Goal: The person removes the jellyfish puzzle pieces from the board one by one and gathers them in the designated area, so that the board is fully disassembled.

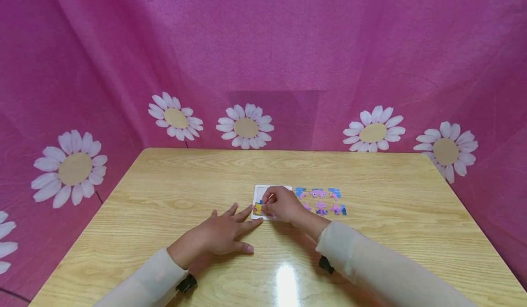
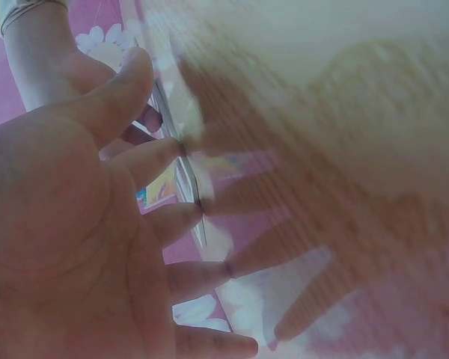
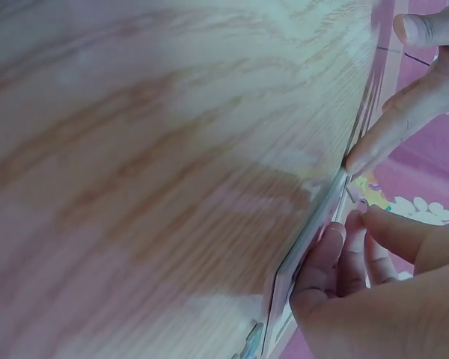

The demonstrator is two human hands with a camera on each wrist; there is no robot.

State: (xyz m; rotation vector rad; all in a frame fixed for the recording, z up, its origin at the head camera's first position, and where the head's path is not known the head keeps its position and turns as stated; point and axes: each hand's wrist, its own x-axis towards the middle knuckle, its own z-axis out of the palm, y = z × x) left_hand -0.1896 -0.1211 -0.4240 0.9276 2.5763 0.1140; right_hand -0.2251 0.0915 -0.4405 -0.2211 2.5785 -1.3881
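A white puzzle frame (image 1: 258,191) lies flat on the table. Yellow puzzle pieces (image 1: 257,209) show in its lower left corner, partly hidden by fingers. My left hand (image 1: 224,234) is spread with straight fingers, and its fingertips touch the frame's lower left edge. Over the frame, my right hand (image 1: 284,205) pinches a small puzzle piece (image 3: 361,203) between thumb and fingertips. Most of that piece is covered by the fingers. The left wrist view shows the spread left palm (image 2: 52,217) with part of the yellow picture behind its fingers.
Several loose pink and blue puzzle pieces (image 1: 318,193) lie in two rows to the right of the frame, some behind the right hand. The wood-grain table (image 1: 185,183) is glossy. A pink curtain (image 1: 263,46) with white flowers surrounds it.
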